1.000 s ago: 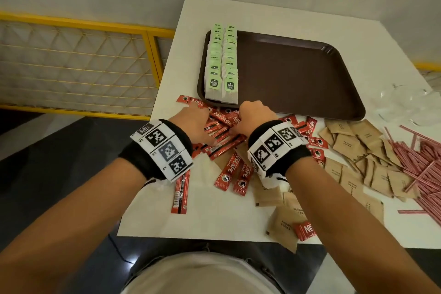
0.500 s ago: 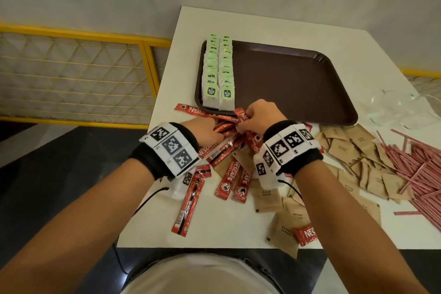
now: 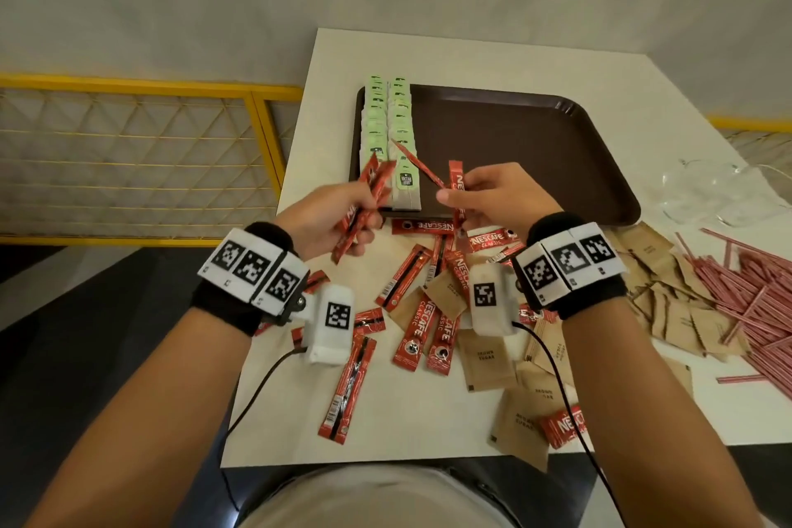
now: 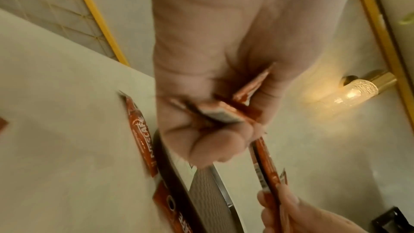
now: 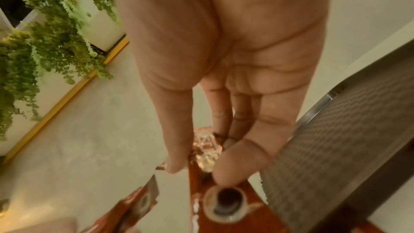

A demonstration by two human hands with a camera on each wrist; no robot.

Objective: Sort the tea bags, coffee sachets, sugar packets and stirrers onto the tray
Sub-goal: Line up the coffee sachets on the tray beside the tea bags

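While tea bags (image 3: 390, 129) line tray (image 3: 535, 150) left edge: both hands (image 3: 338, 214) (image 3: 493, 195) gripping coffee sachets (image 3: 368, 195); sugar (image 3: 668, 292), stirrers (image 3: 754, 283) unsorted beside tray.

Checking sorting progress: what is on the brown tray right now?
On the brown tray, only two rows of green tea bags lie along its left edge. The hands and their coffee sachets cover the tray's near-left part, so that patch cannot be checked.
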